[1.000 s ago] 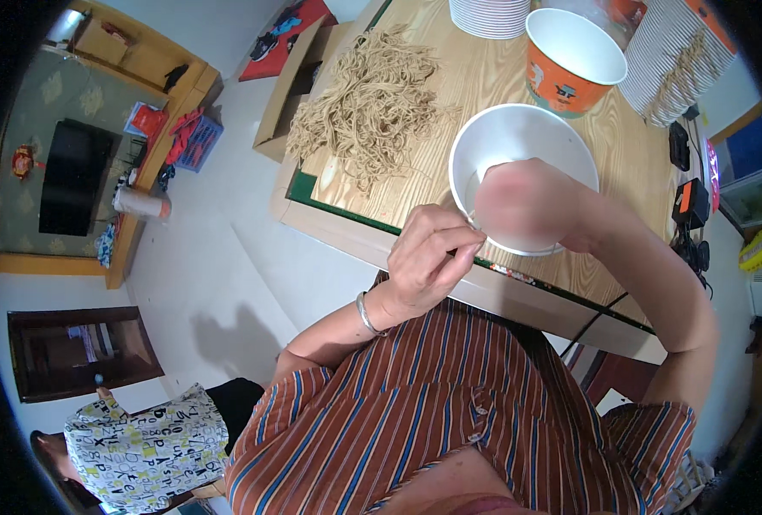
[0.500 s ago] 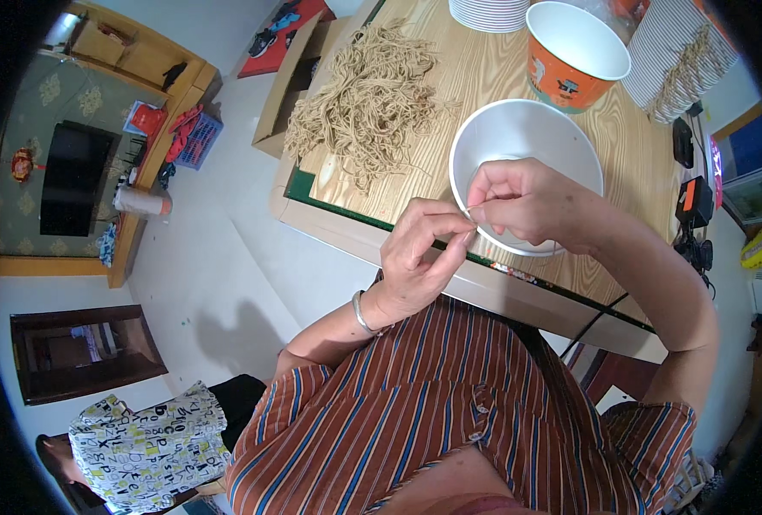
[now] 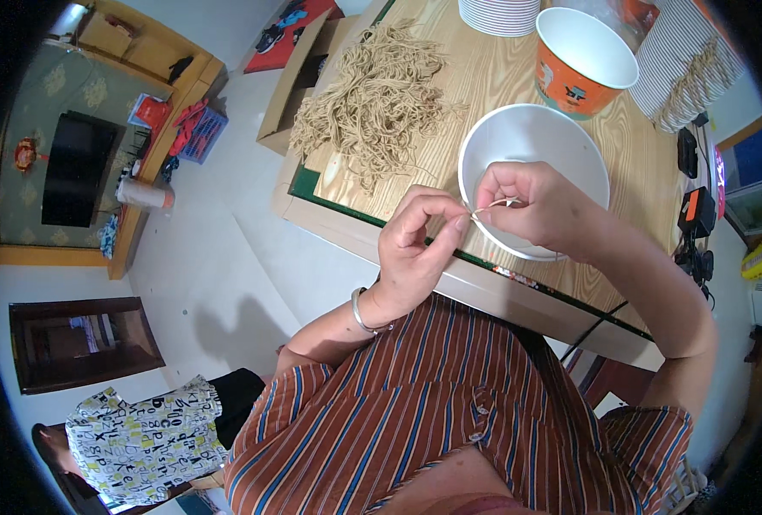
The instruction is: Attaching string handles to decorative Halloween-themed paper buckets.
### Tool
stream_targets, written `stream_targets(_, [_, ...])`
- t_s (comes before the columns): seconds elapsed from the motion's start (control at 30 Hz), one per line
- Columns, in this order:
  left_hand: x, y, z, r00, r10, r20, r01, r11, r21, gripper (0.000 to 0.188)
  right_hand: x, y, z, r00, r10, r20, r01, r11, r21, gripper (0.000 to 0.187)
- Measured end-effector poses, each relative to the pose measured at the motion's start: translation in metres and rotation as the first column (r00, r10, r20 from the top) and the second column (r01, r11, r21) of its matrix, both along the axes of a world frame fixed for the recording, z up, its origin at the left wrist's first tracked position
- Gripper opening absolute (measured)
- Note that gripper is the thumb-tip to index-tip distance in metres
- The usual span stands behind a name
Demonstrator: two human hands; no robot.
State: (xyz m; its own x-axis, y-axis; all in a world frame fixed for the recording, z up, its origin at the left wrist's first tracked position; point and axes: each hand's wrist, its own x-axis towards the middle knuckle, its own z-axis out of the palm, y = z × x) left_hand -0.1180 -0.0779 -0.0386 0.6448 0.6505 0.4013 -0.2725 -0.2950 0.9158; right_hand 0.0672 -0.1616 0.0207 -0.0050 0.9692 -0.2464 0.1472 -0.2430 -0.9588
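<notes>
Just right of centre, left hand [image 3: 419, 245] and right hand [image 3: 537, 206] pinch a pale cord [image 3: 491, 206] beside the white tub [image 3: 563, 136]: tying, it seems! Next pull probably calls for steady tension.

The person's two hands meet in front of the body, fingertips just beside each other. The left forearm [image 3: 325, 339] rises from the lower left to a left wrist [image 3: 378, 309] held nearly in line with it; the left hand [image 3: 415, 249] has its thumb [image 3: 443, 247] and index finger [image 3: 437, 204] brought together at the tips, a rounded gap between them. The right arm is bent sharply at the elbow [image 3: 698, 343], its forearm [image 3: 647, 275] slanting up and inward to the right hand [image 3: 535, 206], whose back faces upward, fingers curled and thumb pressed toward the index finger in a pinch.
</notes>
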Motion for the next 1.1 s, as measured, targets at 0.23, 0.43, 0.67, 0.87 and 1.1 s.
stream_targets(0.23, [0.000,0.000,0.005,0.999,-0.025,-0.048,0.018,0.992,-0.128,0.012,-0.002,-0.002,-0.003,0.988,-0.003,0.152,-0.022,0.986,0.166,0.004])
stream_targets(0.43, [0.003,0.000,0.007,0.998,-0.027,-0.052,0.018,0.985,-0.172,0.011,-0.008,-0.006,0.002,0.971,-0.058,0.231,0.004,0.974,0.227,0.005])
stream_targets(0.67, [0.010,-0.005,-0.002,0.999,-0.013,0.033,0.020,0.977,-0.212,0.010,-0.012,-0.010,-0.002,0.957,-0.130,0.261,0.022,0.924,0.382,0.009])
stream_targets(0.87, [0.007,-0.003,-0.006,1.000,0.027,-0.005,-0.028,0.995,-0.094,0.012,-0.013,-0.010,-0.002,0.962,-0.137,0.237,0.053,0.943,0.329,0.011])
stream_targets(1.1, [0.004,-0.001,-0.001,0.981,0.193,0.012,-0.180,0.887,0.425,0.020,-0.014,-0.011,0.001,0.953,-0.144,0.265,0.069,0.960,0.272,0.012])
